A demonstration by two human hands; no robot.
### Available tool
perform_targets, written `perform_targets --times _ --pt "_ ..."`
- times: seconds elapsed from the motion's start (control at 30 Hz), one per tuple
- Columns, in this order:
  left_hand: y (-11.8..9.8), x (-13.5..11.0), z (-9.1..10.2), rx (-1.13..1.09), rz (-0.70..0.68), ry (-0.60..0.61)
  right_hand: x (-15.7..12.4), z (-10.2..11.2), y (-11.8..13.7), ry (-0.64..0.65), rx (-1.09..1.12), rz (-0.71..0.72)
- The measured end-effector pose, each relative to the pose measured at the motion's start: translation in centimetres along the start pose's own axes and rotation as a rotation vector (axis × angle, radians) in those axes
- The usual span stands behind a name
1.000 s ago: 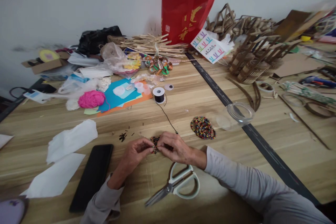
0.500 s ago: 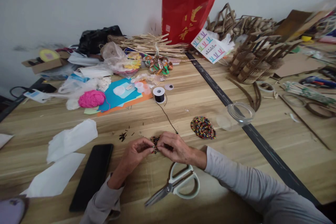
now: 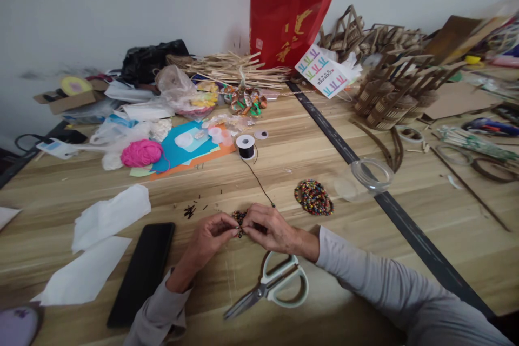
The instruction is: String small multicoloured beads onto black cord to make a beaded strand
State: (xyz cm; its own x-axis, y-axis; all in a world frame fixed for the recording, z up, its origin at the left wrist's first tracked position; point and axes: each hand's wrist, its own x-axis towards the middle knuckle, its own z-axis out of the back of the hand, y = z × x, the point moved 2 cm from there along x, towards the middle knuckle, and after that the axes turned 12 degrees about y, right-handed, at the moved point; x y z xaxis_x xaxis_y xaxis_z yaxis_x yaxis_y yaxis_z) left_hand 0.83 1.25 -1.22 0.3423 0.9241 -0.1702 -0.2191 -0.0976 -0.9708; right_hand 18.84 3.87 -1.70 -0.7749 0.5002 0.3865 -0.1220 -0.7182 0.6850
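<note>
Thumb and fingertips of my left hand [image 3: 213, 235] are pinched together on a tiny bead, partly covered by the fingers. Close against it, my right hand [image 3: 272, 227] pinches thin black cord [image 3: 259, 181]. That cord runs back to a white-ended spool [image 3: 245, 147], with a small dark lump in it beside my right knuckles. Just behind the meeting fingertips lies a small pile of dark and coloured beads [image 3: 239, 217], partly hidden by my hands. A coil of strung multicoloured beads [image 3: 314, 198] rests to the right.
Scissors with pale handles [image 3: 284, 281] lie in front of my right wrist. A black phone [image 3: 141, 273] and white paper pieces [image 3: 111, 213] are at left. Short black bits [image 3: 189, 211] lie near my left hand. Further back are pink yarn [image 3: 141, 152], a red bag [image 3: 290, 16] and small wooden buckets [image 3: 389, 100].
</note>
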Motion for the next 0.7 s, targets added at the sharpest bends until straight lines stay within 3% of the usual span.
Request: perform_targets --times 0.7 --pt "-0.03 0.03 -0.14 -0.031 0.013 0.014 0.05 -0.03 0.0 -0.006 0.006 0.008"
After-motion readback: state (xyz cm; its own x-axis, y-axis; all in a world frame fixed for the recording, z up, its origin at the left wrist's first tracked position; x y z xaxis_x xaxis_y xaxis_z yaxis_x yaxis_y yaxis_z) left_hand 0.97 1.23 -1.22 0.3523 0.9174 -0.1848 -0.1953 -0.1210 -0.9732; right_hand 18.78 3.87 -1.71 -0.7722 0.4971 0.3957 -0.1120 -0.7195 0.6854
